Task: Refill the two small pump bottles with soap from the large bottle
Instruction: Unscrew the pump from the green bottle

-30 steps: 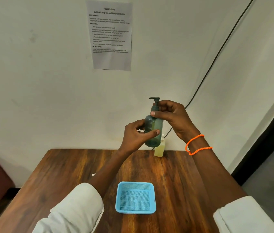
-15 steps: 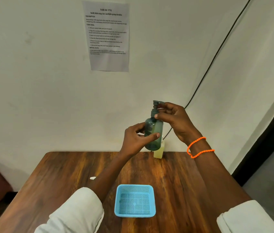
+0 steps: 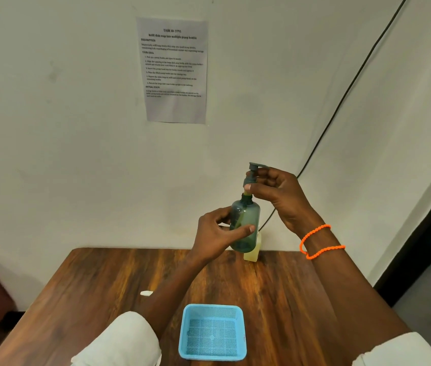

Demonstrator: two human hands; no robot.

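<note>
Pump head lifting clear of the first small bottle

Your right hand (image 3: 277, 196) pinches the pump head (image 3: 252, 175) at its collar, raised just above the neck of the green pump bottle (image 3: 246, 225), so the cap looks unscrewed and the dip tube is coming out. Your left hand (image 3: 217, 236) wraps the bottle's body, thumb across its front, holding it upright in the air above the far edge of the wooden table (image 3: 103, 281). Directly behind the bottle, at the wall, stands a pale yellow container (image 3: 253, 249), probably the large soap bottle, mostly hidden. The blue basket (image 3: 190, 336) sits below the bottle, near you. I judge this early: opening only, no pouring yet, and a second small bottle is not in view.
</note>
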